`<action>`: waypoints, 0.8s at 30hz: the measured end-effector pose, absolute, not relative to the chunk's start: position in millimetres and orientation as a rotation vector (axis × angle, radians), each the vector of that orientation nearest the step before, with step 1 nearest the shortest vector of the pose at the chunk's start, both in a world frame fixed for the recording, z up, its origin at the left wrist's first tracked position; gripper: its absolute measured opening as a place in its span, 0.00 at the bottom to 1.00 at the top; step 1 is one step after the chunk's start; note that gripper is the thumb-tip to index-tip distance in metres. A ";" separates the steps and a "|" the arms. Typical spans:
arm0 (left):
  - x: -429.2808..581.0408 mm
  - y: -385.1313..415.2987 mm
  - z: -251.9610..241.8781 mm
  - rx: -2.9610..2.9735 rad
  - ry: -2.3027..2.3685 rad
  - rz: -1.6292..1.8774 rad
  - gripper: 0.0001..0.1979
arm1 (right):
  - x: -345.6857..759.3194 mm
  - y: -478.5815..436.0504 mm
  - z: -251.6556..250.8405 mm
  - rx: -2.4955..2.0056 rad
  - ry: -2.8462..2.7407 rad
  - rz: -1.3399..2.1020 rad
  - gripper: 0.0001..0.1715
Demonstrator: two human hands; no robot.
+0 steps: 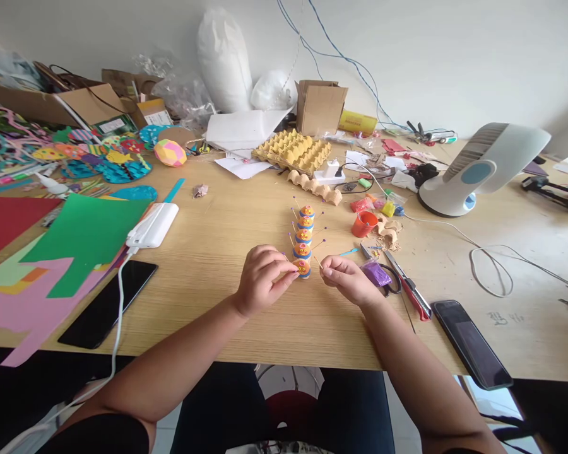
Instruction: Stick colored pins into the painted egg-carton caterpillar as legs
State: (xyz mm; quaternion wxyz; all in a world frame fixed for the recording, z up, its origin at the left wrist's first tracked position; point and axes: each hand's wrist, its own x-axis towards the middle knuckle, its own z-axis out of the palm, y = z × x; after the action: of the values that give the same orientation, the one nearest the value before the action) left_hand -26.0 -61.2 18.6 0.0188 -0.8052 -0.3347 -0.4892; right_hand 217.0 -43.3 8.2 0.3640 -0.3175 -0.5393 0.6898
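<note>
A row of small orange and blue egg-carton figures [303, 235] runs away from me along the middle of the table. They have yellow faces, and thin sticks with purple tips stand out from their sides. My left hand [266, 277] is closed, its fingertips pinching the left edge of the nearest figure [303, 269]. Beside these fingertips a purple-tipped stick shows. On the other side my right hand [344, 277] is closed in a pinch round a thin pale stick [317, 260], which points up and left near that same figure. Fingers hide the stick's lower end.
Right of my hands lie a purple clay packet [376, 273], a red utility knife [419, 299], scissors [394, 284] and a red cup [364, 223]. A phone [471, 343] lies near the front edge. Yellow egg trays [293, 151] are behind; coloured paper [89, 230] and a power bank [154, 226] are left.
</note>
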 end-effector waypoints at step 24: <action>-43.5 -54.5 18.1 -2.197 -1.118 -1.796 0.03 | 217.4 -40.9 5.1 -0.830 -1.423 1.821 0.18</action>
State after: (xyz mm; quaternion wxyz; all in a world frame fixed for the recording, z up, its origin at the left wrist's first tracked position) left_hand -43.5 -54.5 18.1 0.0455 -0.7196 -0.3662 -0.5882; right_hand 217.4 -40.9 5.1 0.3362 -0.3182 -0.5458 0.6985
